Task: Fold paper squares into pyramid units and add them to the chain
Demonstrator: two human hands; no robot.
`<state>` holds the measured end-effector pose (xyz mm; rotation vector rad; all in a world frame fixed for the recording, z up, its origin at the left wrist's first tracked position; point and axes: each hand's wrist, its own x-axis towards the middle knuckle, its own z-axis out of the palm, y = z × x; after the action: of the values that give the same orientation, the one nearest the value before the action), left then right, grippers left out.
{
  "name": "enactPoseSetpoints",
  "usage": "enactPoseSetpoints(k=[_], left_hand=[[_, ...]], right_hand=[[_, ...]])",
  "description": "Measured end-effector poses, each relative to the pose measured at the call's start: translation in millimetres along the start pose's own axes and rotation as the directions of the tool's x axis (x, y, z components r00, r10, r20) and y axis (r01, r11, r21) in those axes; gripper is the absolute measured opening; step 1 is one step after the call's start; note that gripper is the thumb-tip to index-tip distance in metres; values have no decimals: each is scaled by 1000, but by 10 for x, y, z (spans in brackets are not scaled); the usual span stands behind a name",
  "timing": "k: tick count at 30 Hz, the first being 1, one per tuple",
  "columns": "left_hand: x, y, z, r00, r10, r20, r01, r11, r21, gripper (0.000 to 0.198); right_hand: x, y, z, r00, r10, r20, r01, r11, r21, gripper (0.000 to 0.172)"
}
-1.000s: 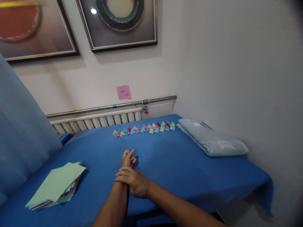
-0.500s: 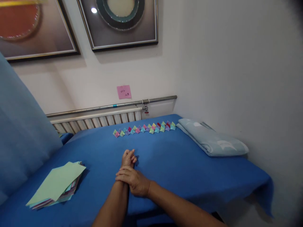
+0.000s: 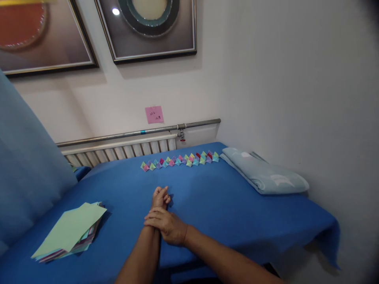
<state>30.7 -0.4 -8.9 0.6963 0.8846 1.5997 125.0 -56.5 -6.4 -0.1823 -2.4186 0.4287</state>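
Note:
My left hand [image 3: 160, 198] rests on the blue cloth with its fingers curled inward and nothing visible in them. Across its wrist lies my right hand [image 3: 170, 227], fingers wrapped round my left wrist. Beyond both hands, a double row of small folded paper pieces [image 3: 177, 161] in pink, green, purple and blue runs along the back of the table. Off to the left sits a stack of coloured paper sheets [image 3: 69, 227], pale green on top and slightly fanned. Neither hand touches the paper.
The blue tablecloth [image 3: 124, 189] hangs over the right end. A folded light-blue blanket [image 3: 263, 171] lies at the right by the wall. Behind the table are a radiator [image 3: 124, 151] and a pipe [image 3: 118, 138]. A blue curtain [image 3: 26, 169] hangs at the left.
The view has shifted very slightly. Both hands keep the same pose, and the papers and blanket stay where they were.

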Motion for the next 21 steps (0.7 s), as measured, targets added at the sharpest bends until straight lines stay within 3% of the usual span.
enactPoseSetpoints(k=[4, 12, 21], left_hand=[[-10, 21, 18, 1000, -1, 1, 1, 1000, -5, 52], [-5, 15, 20, 1000, -6, -2, 6, 1000, 2, 54], [3, 12, 13, 1000, -1, -1, 1, 1000, 6, 54]], right_hand=[[6, -14, -12, 1000, 14, 20, -13, 1000, -21, 47], [12, -31, -26, 1000, 3, 6, -2, 999, -51, 46], [10, -22, -29, 998, 23, 56, -21, 999, -33, 56]])
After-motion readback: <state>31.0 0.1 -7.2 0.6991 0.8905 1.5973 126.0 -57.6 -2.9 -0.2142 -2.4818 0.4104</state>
